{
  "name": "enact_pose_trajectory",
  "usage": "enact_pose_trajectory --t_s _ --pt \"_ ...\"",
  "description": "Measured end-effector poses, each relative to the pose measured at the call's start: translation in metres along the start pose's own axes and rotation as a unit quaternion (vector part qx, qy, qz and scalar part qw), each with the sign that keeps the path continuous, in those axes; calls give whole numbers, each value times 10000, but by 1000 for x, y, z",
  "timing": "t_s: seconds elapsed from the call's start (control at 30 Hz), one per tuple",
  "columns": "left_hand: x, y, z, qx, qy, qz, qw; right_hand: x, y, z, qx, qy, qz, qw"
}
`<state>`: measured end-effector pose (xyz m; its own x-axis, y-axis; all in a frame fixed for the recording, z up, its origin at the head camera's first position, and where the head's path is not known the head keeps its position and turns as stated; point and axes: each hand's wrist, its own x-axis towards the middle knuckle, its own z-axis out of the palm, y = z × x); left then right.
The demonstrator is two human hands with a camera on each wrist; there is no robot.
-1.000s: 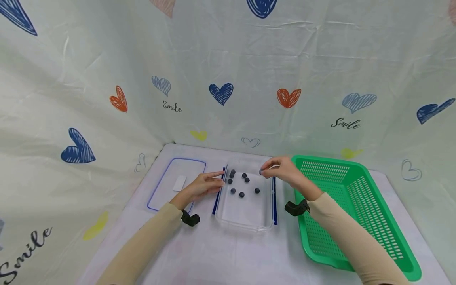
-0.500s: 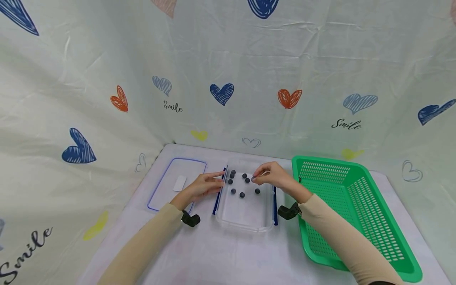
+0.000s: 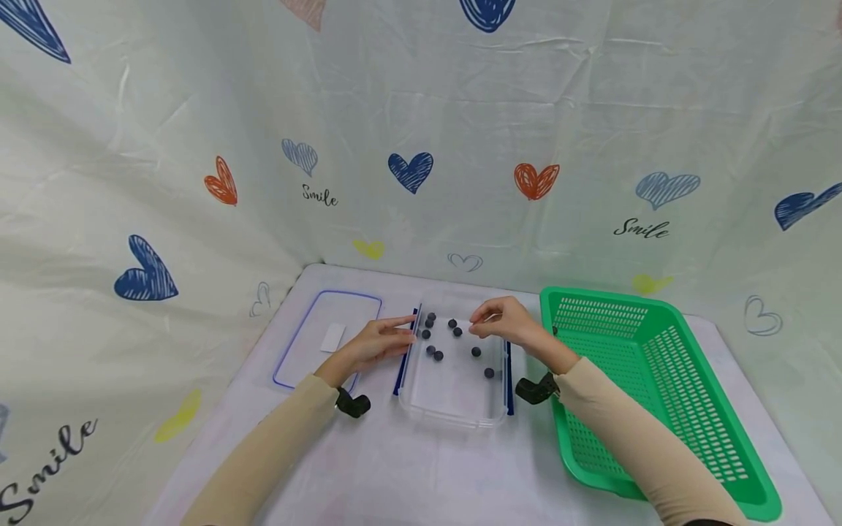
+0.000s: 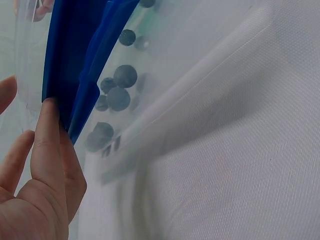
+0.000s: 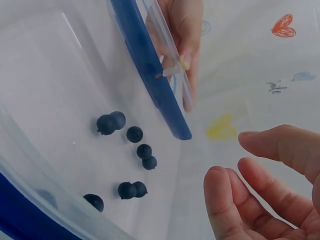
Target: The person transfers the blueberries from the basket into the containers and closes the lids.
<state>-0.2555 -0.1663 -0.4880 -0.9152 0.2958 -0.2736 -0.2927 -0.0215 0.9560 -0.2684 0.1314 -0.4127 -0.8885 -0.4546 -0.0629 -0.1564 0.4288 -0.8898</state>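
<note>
A clear plastic food container (image 3: 454, 398) with blue side latches holds several blueberries (image 3: 476, 352), mostly on its far left side. Straight, spread fingers of my left hand (image 3: 371, 343) touch the container's left side at the rim; in the left wrist view the fingertips press against a blue latch (image 4: 82, 50). Over the container's far right part hovers my right hand (image 3: 509, 323). In the right wrist view its thumb (image 5: 272, 142) and fingertips stand apart with nothing between them. One blueberry (image 3: 489, 372) lies alone near the right wall.
On the left lies a clear lid (image 3: 299, 351) with a blue seal and a white label (image 3: 332, 337). Right of the container stands a large green basket (image 3: 566, 438), with a small dark spot (image 3: 555, 331) at its left wall. A patterned curtain (image 3: 460, 124) hangs behind the table.
My right hand has moved left over the container and let go of the blueberry it pinched. One berry now lies near the right wall, another has rolled left. My left hand stays put.
</note>
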Motion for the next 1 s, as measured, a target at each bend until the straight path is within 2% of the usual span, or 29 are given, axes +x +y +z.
enact_pose_trajectory --t_s 0.33,0.57,1.0 --pt "0 1 0 34 30 -8 10000 -10 3 -18 87 177 92 9998" --pt "0 0 0 64 4 -25 10000 -19 7 -37 182 379 256 9988" --pt "1 1 1 49 31 -68 10000 -41 14 -75 225 864 255 9957"
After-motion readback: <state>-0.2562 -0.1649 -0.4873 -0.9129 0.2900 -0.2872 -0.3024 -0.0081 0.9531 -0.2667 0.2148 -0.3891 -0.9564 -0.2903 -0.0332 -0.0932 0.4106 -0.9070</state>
